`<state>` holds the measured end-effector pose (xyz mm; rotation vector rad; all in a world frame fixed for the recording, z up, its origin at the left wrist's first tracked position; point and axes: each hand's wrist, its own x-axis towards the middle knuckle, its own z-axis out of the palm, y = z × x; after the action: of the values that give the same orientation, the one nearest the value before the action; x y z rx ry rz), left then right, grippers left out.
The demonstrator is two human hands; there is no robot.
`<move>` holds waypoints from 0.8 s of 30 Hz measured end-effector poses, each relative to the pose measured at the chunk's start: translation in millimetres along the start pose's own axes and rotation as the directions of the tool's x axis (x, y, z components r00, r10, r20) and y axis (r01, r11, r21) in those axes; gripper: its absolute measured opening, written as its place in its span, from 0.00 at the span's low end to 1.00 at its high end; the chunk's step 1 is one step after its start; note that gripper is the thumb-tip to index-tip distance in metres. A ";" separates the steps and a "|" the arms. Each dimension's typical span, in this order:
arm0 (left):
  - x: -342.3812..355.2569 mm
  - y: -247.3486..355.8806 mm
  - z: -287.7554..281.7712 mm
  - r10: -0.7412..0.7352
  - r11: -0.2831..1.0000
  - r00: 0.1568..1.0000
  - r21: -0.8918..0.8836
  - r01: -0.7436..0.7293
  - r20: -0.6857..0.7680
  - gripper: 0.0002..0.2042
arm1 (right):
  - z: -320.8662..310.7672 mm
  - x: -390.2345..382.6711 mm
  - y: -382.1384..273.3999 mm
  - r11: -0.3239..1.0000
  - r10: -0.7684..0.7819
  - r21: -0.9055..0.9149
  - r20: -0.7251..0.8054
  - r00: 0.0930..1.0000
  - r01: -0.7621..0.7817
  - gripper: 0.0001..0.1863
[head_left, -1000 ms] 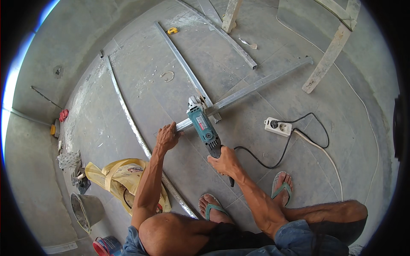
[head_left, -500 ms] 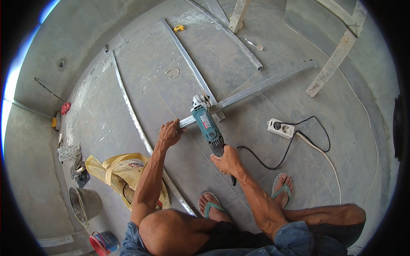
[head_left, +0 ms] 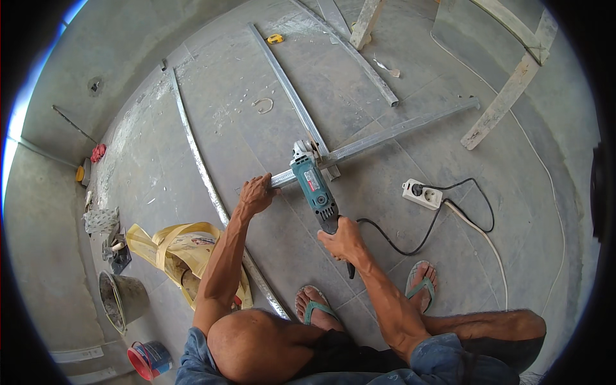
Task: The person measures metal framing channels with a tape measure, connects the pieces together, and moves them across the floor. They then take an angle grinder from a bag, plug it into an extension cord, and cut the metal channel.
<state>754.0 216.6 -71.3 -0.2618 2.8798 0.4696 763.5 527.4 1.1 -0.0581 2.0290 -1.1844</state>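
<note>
Two green-strapped sandals (head_left: 421,287) are on the feet, at six o'clock and between four and five. Just below centre, the right hand (head_left: 343,239) is closed around the rear handle of a teal-and-black angle grinder with a silver head (head_left: 313,186), probably to steer its weight. At nine o'clock, the left hand (head_left: 256,194) is curled over the near end of a long, silver metal channel (head_left: 398,131), apparently to keep it still. The channel runs from nine toward two o'clock, passing under the grinder and across a second silver length (head_left: 282,77), which seems to prop it off the floor. Whether the disc touches metal, I cannot tell. At three o'clock, a white rectangular power strip (head_left: 414,186) sits near, likely so the black cord (head_left: 410,247) reaches.

Counted: one grinder, one power strip, two hands, two sandals; four long silver lengths, including one stretching from six to ten-thirty (head_left: 192,144) and another toward one (head_left: 359,61). Farthest, near twelve, one yellow tape measure (head_left: 274,39).
</note>
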 end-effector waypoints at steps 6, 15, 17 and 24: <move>-2.7 -0.2 0.3 0.018 1.000 1.000 0.016 -0.018 0.009 0.18 | 2.6 0.3 5.4 1.000 -0.026 0.008 -0.018 1.000 0.026 0.17; -0.2 -1.3 -2.1 0.021 1.000 1.000 0.021 -0.021 0.015 0.17 | 2.4 -2.6 1.5 0.999 -0.007 0.050 -0.011 1.000 0.008 0.17; 1.5 0.1 -4.9 0.018 1.000 0.999 0.016 -0.019 0.026 0.18 | 1.4 -2.3 0.4 1.000 -0.005 0.023 -0.015 1.000 0.005 0.17; 3.8 -1.9 -5.9 -0.002 1.000 0.998 -0.005 0.002 0.057 0.19 | 3.5 0.3 9.9 1.000 -0.029 -0.006 -0.027 0.999 0.029 0.18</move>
<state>749.7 212.3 -67.3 -0.2477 2.8228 0.4755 768.7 530.4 -7.6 -0.0752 2.0617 -1.2036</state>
